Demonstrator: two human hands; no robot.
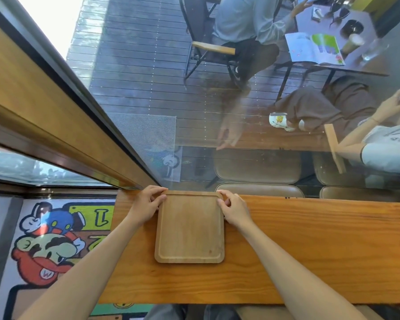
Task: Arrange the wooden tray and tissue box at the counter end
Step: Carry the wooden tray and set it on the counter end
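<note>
While both bare arms reach up from the bottom of the frame, the wooden tray [189,227] lies flat on the wooden counter [310,250] at the centre of the picture, its long sides running toward the window and its far short edge almost at the counter's back edge, close to the counter's left end. The left hand [146,206] grips the tray's upper left corner, fingers curled over the rim and thumb on the tray's side. The right hand [234,207] pinches the upper right corner in the same way, fingertips on the rim. The tray is empty and its rounded near edge sits well short of the counter's front edge. Beyond the counter, a window pane [148,88] fills the upper frame, showing a dark slatted deck, chairs and seated people outside. At lower left, a cartoon-printed rug [49,245] covers the floor beside the counter end. No tissue box can be seen in this view.
</note>
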